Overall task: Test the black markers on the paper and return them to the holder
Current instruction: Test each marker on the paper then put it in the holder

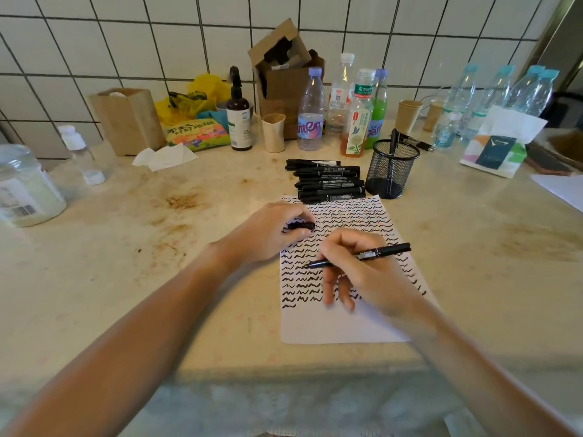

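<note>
A white paper [334, 326] covered in rows of black squiggles lies on the counter in front of me. My right hand [362, 272] grips an uncapped black marker [378, 253] with its tip on the paper's left side. My left hand [268, 231] rests on the paper's upper left corner and pinches the black cap [301, 226]. A pile of several black markers [328, 181] lies just beyond the paper. To its right stands the black mesh holder [392, 171] with one marker [392, 143] upright inside.
Bottles [310, 111], paper cups [273, 132], a cardboard box [284, 67] and a brown paper bag [129, 119] line the tiled wall. A jar [25, 184] stands far left, and a tissue pack [498, 146] at right. The counter's front edge runs below the paper.
</note>
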